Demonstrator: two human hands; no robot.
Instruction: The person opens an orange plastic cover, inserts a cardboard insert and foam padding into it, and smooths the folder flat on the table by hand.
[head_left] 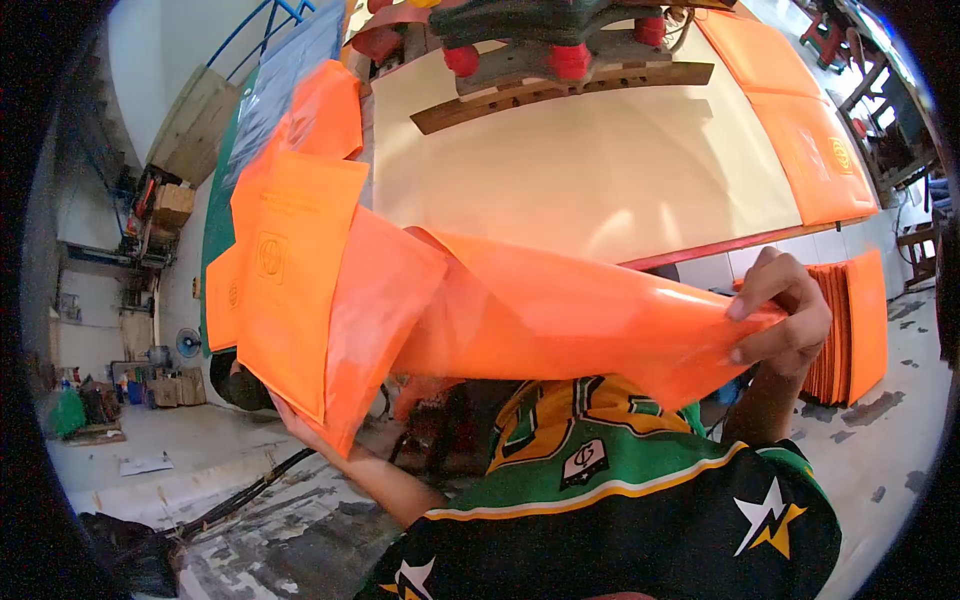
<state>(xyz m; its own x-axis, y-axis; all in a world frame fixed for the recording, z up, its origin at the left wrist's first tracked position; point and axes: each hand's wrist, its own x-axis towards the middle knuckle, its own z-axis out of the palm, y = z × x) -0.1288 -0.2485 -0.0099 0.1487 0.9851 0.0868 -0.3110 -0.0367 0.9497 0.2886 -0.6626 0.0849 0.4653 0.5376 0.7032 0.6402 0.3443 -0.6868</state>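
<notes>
Orange sheet [580, 310] stretched along the cream table's [600, 160] near edge. I see the right hand [790, 315] pinching one end, fingers curled; left hand [318, 438] at the embossed panel [285, 290] left of the table, fingers hidden, openness I cannot tell. Orange stack [865, 325] off the table's near-right corner; dark red-footed frame [520, 68] at its far side.
</notes>
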